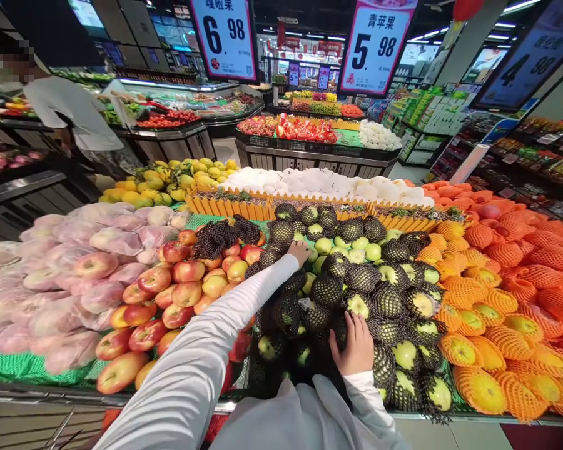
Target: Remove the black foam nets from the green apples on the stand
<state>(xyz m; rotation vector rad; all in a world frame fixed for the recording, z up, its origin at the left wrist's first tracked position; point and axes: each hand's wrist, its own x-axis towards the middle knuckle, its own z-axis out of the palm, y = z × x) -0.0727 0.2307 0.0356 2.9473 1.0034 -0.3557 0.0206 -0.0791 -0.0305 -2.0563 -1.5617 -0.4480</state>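
My left hand [300, 251] reaches far into a heap of green apples [373, 252], at its left edge. Its fingers are bent a little over the fruit and touch it; I see nothing lifted in them. Nearer to me, my right hand [358, 345] lies on apples in black foam nets [327, 290], fingers apart and thumb out to the side. Many green apples here wear such nets, while some at the back are bare. Beneath my left sleeve lie red-yellow apples [187, 272], with loose black nets [216, 239] on top.
Pink-wrapped fruit [115, 240] fills the left side. Orange-netted fruit [488, 344] lies on the right. A low yellow fence [229, 205] crosses behind the apples, with white-wrapped fruit [319, 182] beyond. Price screens [375, 47] hang overhead. A person in a white shirt [70, 112] stands at left.
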